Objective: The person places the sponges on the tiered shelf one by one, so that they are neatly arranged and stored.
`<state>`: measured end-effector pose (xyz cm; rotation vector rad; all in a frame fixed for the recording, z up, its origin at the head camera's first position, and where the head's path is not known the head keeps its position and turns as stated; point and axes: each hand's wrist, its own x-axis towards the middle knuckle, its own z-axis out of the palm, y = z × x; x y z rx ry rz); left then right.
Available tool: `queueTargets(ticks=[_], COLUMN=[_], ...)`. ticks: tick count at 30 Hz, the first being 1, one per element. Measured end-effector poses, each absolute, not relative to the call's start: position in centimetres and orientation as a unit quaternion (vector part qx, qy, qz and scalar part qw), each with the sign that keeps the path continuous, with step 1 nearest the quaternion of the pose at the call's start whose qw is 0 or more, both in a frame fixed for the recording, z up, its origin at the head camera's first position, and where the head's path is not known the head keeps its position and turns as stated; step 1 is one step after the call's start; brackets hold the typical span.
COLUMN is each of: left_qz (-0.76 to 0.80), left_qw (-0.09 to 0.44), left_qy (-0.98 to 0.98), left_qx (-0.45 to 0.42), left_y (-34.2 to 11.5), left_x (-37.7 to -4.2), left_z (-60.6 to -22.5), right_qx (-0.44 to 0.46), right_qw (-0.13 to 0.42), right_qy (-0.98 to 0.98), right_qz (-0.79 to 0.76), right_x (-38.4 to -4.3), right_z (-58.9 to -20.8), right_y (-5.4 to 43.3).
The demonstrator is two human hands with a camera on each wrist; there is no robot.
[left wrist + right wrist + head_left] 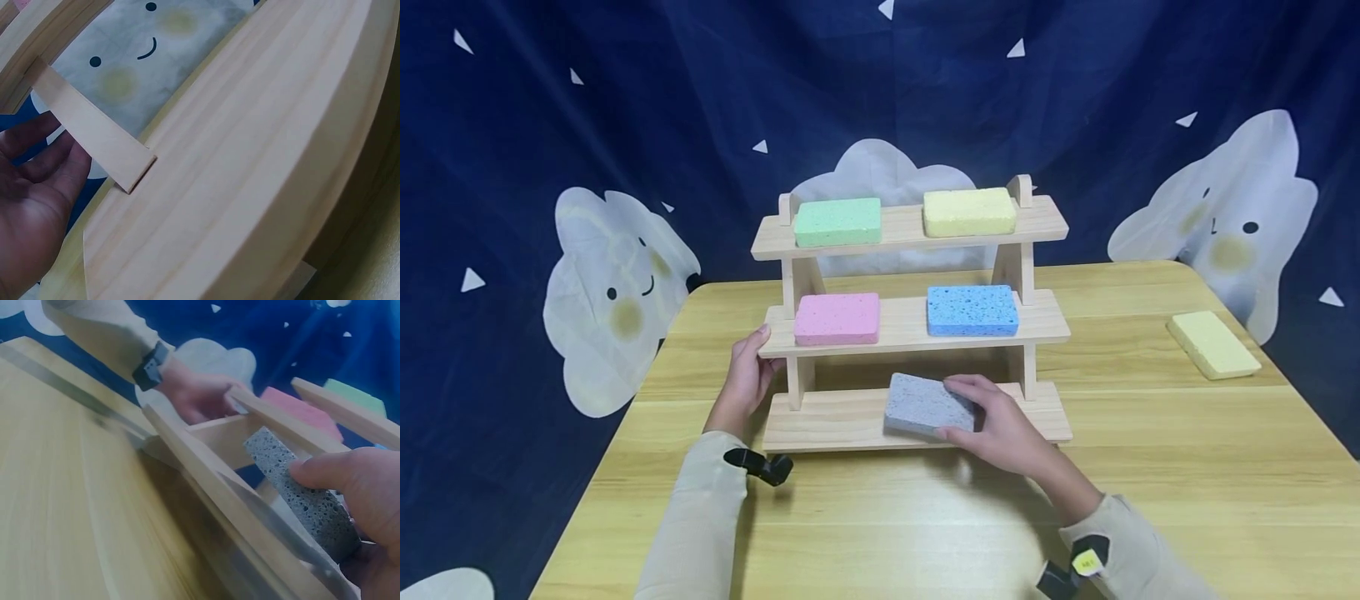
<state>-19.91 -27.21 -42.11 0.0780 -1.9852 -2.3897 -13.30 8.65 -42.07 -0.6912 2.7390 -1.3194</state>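
Note:
My right hand [1003, 429] grips a grey sponge [925, 404] by its right end, thumb on the near side. The speckled sponge [300, 494] is held at a slant over the bottom board of a three-tier wooden shelf [827, 421]; whether it touches the board is hard to tell. At the shelf's left end, my left hand [748, 375] holds the middle board, thumb at its top edge and fingers below. A pink sponge [837, 319] and a blue sponge [972, 311] lie on that board. The top board carries a green sponge [838, 222] and a yellow sponge [969, 212].
Another yellow sponge [1213, 345] lies on the wooden table [1187, 475] to the right of the shelf. Behind the table hangs a dark blue cloth [715, 100] with white clouds and triangles.

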Motion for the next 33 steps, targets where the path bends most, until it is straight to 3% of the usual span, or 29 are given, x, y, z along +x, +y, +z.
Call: queueTargets(ticks=[18,33], left_qz=[-0.765,-0.771], left_qw=[0.017,0.021], left_qy=[-0.644,-0.637], left_qx=[0.015,0.018], left_y=[-27.3,-27.3], left_x=[-20.1,-20.1], left_z=[-41.9,-42.2], right_qx=[-0.25,-0.289], right_qw=[0.042,0.049], right_qy=[0.861,0.862], right_qz=[-0.441,-0.413], right_x=[-15.0,-15.2], right_z=[-42.6,-42.8], right_y=[2.1,-0.3])
